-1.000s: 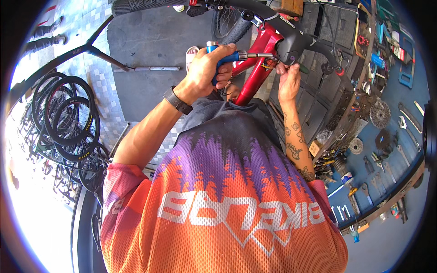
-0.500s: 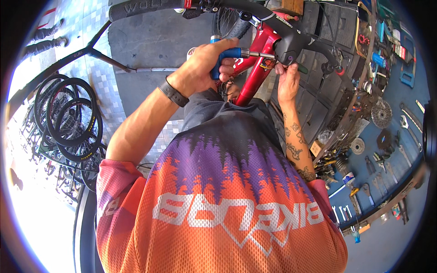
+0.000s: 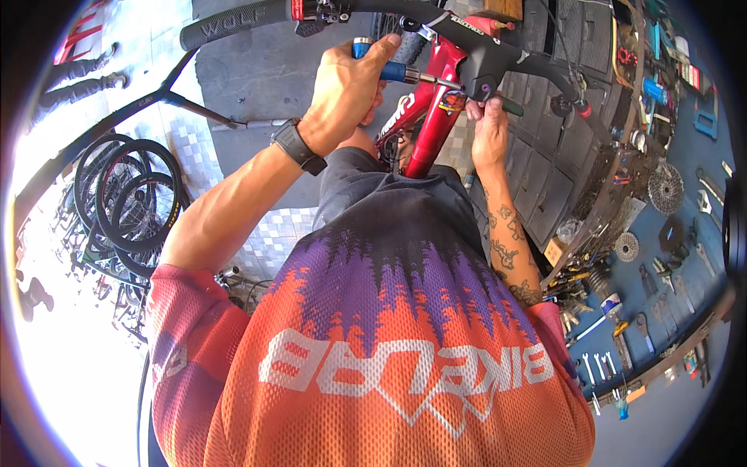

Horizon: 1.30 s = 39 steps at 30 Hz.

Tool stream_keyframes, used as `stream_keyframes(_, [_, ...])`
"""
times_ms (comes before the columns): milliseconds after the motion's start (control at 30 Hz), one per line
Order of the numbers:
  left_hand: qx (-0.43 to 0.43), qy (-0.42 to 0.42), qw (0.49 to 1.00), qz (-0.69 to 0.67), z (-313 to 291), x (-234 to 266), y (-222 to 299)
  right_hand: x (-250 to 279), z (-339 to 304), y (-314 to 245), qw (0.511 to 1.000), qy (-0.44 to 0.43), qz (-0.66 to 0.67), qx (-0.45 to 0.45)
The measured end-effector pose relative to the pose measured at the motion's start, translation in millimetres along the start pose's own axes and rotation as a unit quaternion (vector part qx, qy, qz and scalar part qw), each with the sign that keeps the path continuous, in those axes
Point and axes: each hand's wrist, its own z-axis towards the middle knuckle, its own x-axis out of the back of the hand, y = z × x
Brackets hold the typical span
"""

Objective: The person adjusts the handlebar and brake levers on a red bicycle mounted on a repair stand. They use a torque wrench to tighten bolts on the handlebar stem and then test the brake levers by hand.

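**Both hands occupied at the bicycle's stem, one tool in each**

Nearest to me is my orange, purple and black jersey (image 3: 405, 311). A dark watch (image 3: 296, 146) is strapped on my left wrist. My left hand (image 3: 346, 93) is closed around a blue-handled driver (image 3: 398, 72); its silver shaft points right, and its tip meets the left edge of the black stem (image 3: 484, 70). Whether the tip is seated in a bolt, I cannot tell.

My right hand (image 3: 489, 132) grips a dark green handle (image 3: 510, 106) between thumb and fingers, at the stem's lower edge; the handle juts out to the right. The rest of that tool is hidden.

The red frame (image 3: 434, 136) slopes up to the stem, where the black handlebar (image 3: 424, 12) crosses.

Farther off, a dark drawer unit (image 3: 537, 163) stands on the right. Beyond it, a blue surface (image 3: 622, 280) carries a cassette (image 3: 665, 189) near its left edge, three small wrenches (image 3: 599, 366) by its bottom edge and a blue hacksaw (image 3: 706, 121) toward its upper right corner.
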Motion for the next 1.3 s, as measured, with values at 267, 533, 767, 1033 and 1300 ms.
stream_keyframes(267, [-0.322,0.079,0.931,0.153,23.1,3.1,-38.3,2.0,2.9,4.6,0.999,0.039,-0.004,-0.002])
stream_keyframes(533, [-0.391,0.131,0.889,0.199,28.0,-1.7,-54.0,7.0,0.6,7.0,0.998,0.032,-0.06,0.001])
stream_keyframes(767, [-0.505,0.115,0.824,0.229,39.1,1.2,-54.7,7.1,-1.3,3.0,0.996,0.027,-0.087,-0.003])
stream_keyframes(1033, [-0.291,0.065,0.95,0.099,30.4,0.9,-43.8,0.1,2.6,0.6,0.977,0.061,0.203,-0.036])
stream_keyframes(1300, [-0.215,0.058,0.973,0.058,4.8,31.0,-43.9,9.3,-4.6,-12.7,0.98,0.153,0.122,-0.022])
